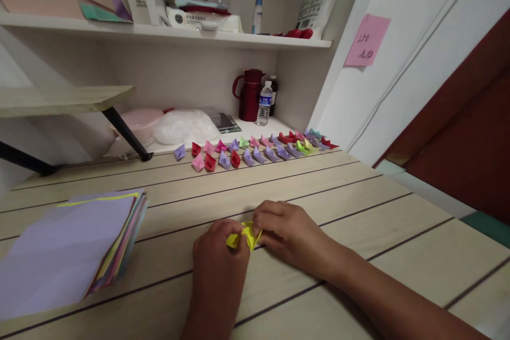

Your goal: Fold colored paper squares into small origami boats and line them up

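A small folded piece of yellow paper (pixel 250 235) is pinched between both hands, just above the wooden table. My left hand (pixel 223 249) is closed on its left side, thumb and index finger together. From the right, my right hand (pixel 289 228) grips the other side with its fingertips, which hide part of the folds. Beyond the hands, folded paper boats (pixel 225 160) in purple, red, pink and green stand in two rough rows along the table's far edge. On the left lies a stack of coloured paper sheets (pixel 75 249), a purple one on top.
Behind the boats a white shelf holds a dark red jug (pixel 250 95), a water bottle (pixel 264 103) and a white plastic bag (pixel 185 126). A small raised wooden stand (pixel 67 100) with black legs is at the left. A pink note (pixel 367 40) sticks to the side panel.
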Demonstrator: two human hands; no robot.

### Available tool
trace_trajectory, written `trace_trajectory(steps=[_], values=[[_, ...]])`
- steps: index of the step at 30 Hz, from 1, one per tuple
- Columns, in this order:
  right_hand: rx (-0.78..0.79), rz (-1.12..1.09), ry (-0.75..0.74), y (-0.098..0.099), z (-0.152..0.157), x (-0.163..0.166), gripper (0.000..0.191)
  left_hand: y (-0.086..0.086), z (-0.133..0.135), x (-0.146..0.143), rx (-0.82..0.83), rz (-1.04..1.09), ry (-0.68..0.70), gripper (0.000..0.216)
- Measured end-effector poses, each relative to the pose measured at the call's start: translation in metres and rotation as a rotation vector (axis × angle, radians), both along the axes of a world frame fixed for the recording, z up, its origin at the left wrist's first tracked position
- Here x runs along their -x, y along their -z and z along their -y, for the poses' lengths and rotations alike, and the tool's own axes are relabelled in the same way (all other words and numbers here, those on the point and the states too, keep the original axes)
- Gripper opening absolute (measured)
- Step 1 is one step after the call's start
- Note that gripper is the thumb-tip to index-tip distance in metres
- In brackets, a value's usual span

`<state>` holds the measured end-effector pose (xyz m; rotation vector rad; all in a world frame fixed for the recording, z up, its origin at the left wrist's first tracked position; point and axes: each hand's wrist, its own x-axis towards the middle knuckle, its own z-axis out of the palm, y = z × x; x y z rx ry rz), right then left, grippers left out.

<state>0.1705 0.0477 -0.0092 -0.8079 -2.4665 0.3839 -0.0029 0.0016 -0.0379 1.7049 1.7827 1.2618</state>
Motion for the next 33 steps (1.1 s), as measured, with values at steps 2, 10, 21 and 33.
trace_trajectory(steps=[2,10,21,33], values=[[0.028,-0.018,0.009,0.000,0.000,0.001,0.008,0.000,0.000,0.001,0.018,-0.023,0.000,0.011],[0.043,-0.025,-0.017,0.006,-0.003,0.002,0.016,-0.008,0.000,0.006,0.118,-0.175,0.099,0.020],[0.150,-0.070,0.080,0.016,-0.005,0.010,0.012,-0.023,0.002,0.017,0.211,-0.459,0.103,0.027],[0.278,-0.119,0.093,0.008,-0.009,0.009,0.009,-0.013,-0.010,0.018,0.119,-0.427,0.149,0.015]])
